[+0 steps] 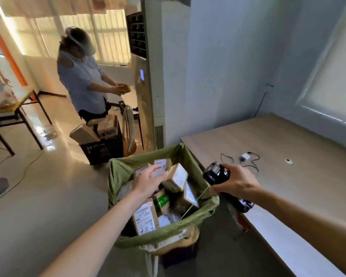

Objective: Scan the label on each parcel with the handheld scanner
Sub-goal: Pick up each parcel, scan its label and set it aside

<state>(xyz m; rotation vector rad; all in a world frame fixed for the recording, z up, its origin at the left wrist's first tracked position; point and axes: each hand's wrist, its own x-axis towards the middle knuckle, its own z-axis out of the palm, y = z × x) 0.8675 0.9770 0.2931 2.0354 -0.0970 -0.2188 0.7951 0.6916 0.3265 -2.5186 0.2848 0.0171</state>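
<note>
A green sack (126, 170) stands open on the floor, filled with several cardboard parcels bearing white labels. My left hand (150, 181) reaches into it with straight fingers, hovering over or touching the top parcels near a tilted parcel (176, 179). Another labelled parcel (145, 216) leans at the sack's near side. My right hand (236, 181) grips the black handheld scanner (216, 173) above the sack's right rim, its head and small screen facing up and left. A thin cord runs from the scanner down across the sack.
A wooden table (288, 140) lies to the right, with a white charger and black cable (245, 156) on it. Another person (82, 80) stands behind, holding a parcel over a black crate (103, 148) of boxes. A tall air conditioner (152, 76) stands beyond; a table at left.
</note>
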